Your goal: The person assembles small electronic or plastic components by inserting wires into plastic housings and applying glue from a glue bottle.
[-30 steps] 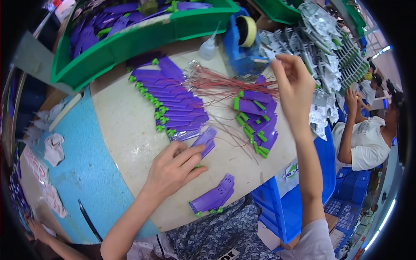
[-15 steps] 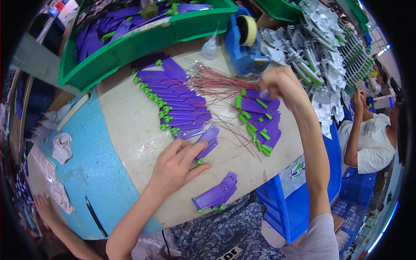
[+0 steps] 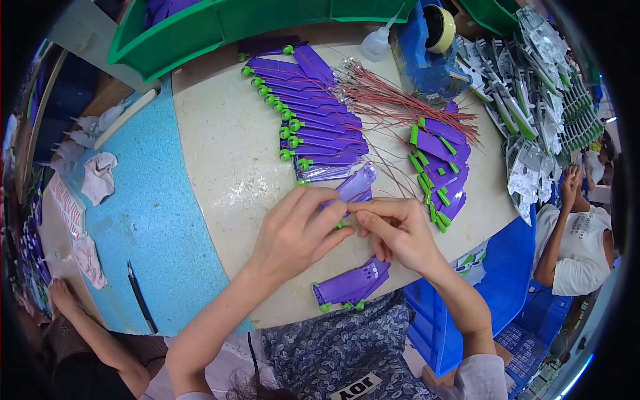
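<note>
Workbench of pale stone carries a long row of purple plastic parts, a bundle of red wires, and, near its front edge, one purple part pinched by left hand and right hand together.

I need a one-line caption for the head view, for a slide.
Left hand and right hand meet on a purple plastic part at a round table, beside red wires.

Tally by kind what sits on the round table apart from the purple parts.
Bundle of red wires: 1
Blue tape dispenser: 1
Small squeeze bottle: 1
Green bins at the far edge: 2
Total: 5
</note>
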The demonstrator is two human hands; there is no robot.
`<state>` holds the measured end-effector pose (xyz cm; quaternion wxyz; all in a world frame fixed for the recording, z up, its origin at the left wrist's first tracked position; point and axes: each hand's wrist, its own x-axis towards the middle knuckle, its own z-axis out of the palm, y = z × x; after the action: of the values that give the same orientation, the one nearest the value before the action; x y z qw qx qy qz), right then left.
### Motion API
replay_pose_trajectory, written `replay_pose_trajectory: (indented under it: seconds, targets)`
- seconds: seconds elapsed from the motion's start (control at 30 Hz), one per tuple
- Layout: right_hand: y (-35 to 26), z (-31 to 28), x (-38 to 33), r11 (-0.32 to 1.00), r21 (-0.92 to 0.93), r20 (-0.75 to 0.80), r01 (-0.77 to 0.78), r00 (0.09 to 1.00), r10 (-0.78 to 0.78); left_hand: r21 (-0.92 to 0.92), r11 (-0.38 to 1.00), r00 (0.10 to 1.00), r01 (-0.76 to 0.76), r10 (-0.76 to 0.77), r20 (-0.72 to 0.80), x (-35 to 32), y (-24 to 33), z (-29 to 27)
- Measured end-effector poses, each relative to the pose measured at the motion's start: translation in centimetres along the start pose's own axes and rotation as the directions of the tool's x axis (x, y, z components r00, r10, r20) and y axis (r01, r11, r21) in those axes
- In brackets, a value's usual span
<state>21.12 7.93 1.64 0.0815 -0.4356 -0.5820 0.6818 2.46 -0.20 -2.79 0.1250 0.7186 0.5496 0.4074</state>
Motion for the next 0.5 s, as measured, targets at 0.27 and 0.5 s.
replay_pose_trajectory:
  seconds: [0.27,0.5]
  targets:
    - [0.1,-0.9,-0.2,0.981,0.181,-0.014,0.066,0.998,-0.065,0.057,0.998,0.996,-0.028,0.033,-0.082,-0.4,0.1,0.3]
    - [0.5,-0.8,-0.8,0.663,0.706,0.319,-0.247,0.948,0.013,-0.077,0.992,0.991,0.097,-0.103,-0.083,0.6,1.3,-0.6]
